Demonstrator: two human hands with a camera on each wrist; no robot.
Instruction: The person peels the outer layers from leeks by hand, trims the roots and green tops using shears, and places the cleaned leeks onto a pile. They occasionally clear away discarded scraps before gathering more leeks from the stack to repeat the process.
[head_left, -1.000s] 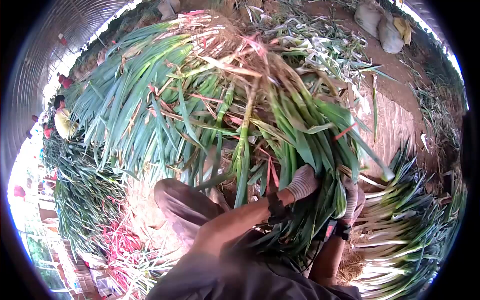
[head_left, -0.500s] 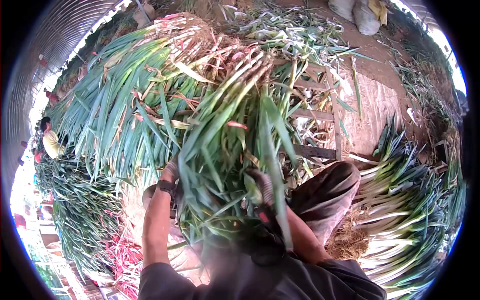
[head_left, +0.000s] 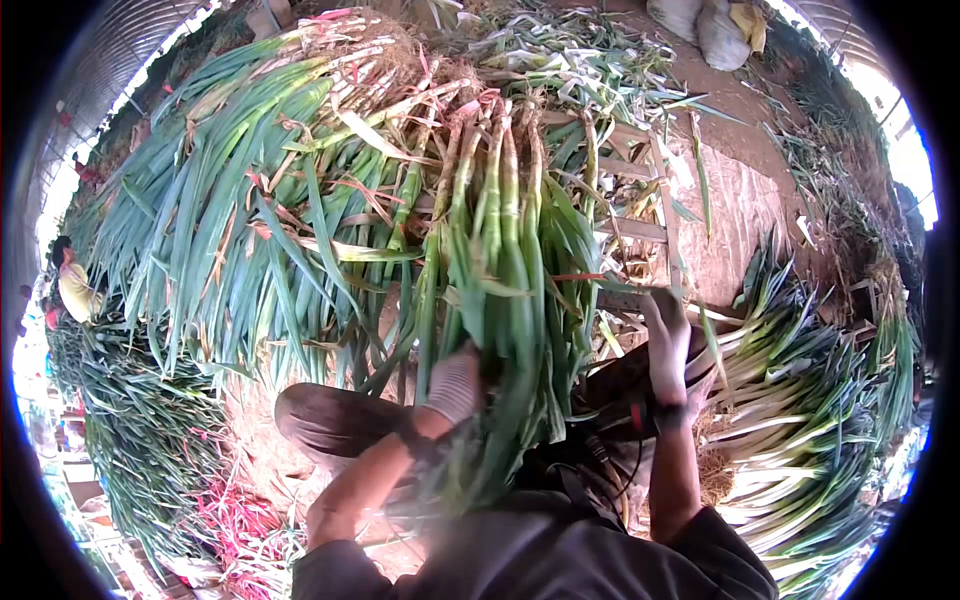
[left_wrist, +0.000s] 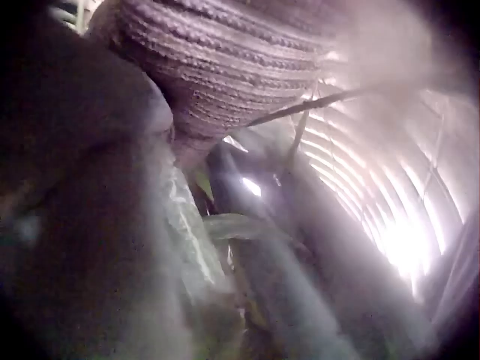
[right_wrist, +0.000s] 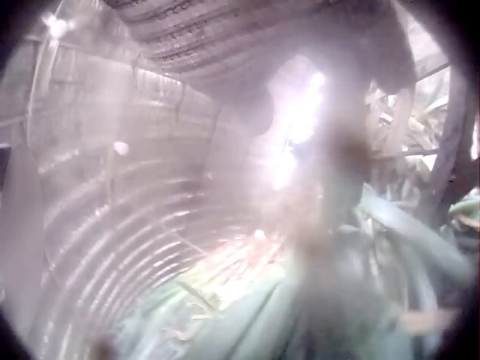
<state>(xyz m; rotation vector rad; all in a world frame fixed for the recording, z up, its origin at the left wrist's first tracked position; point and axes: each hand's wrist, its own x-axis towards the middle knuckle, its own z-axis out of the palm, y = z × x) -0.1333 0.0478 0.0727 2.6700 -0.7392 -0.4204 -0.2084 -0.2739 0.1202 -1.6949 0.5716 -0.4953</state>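
Observation:
In the head view a bundle of long green onions (head_left: pixel 500 240) lies over the lap, roots pointing away and leaves toward the body. A red tie (head_left: pixel 578 276) crosses its right side. My left hand (head_left: pixel 455 387), in a striped knit glove, grips the leaves at the bundle's left side, its fingertips hidden among them. In the left wrist view that glove (left_wrist: pixel 217 67) is close against the leaves. To the right of the bundle, apart from it, my gloved right hand (head_left: pixel 667 345) is raised above the right knee, fingers extended.
A large heap of green onions (head_left: pixel 230 200) spreads on the left. Cleaned ones with white stems (head_left: pixel 770 440) lie in a row at right. Red ties (head_left: pixel 245 525) are piled lower left. A wooden frame (head_left: pixel 665 215) stands beyond the right knee; another person (head_left: pixel 77 290) is far left.
The bundle has swung from the right to the middle, its stems now straight ahead. My right hand has left the leaves and moved out to the right; the left stays at them.

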